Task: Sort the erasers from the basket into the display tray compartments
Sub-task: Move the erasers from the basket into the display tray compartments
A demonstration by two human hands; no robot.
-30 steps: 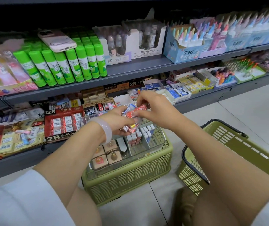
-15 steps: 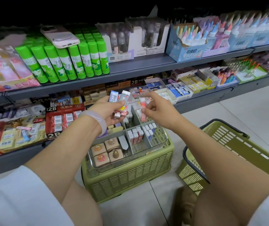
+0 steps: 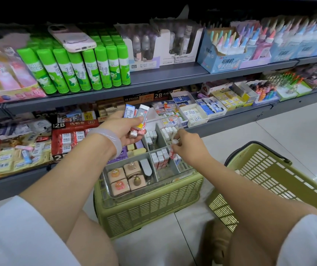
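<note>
A clear display tray [image 3: 107,186] with several compartments rests on an upturned green basket [image 3: 150,210]. My left hand [image 3: 123,127] grips a bunch of wrapped erasers [image 3: 137,120] above the tray's back left. My right hand [image 3: 187,146] pinches one red-and-white eraser [image 3: 172,153] and holds it upright down in the near right compartment, beside a row of like erasers [image 3: 160,159]. The near left compartment holds pink block erasers [image 3: 125,178] and a grey one [image 3: 145,167]. White erasers [image 3: 152,136] fill the back compartments.
A second green basket [image 3: 276,181] stands tilted on the floor at the right, by my knee. Store shelves behind the tray carry eraser boxes [image 3: 73,137], green glue sticks [image 3: 81,68] and a phone [image 3: 71,38] lying on them.
My right hand has come down from beside the left hand into the near right compartment with one eraser. The left hand still holds its bunch, raised a little.
</note>
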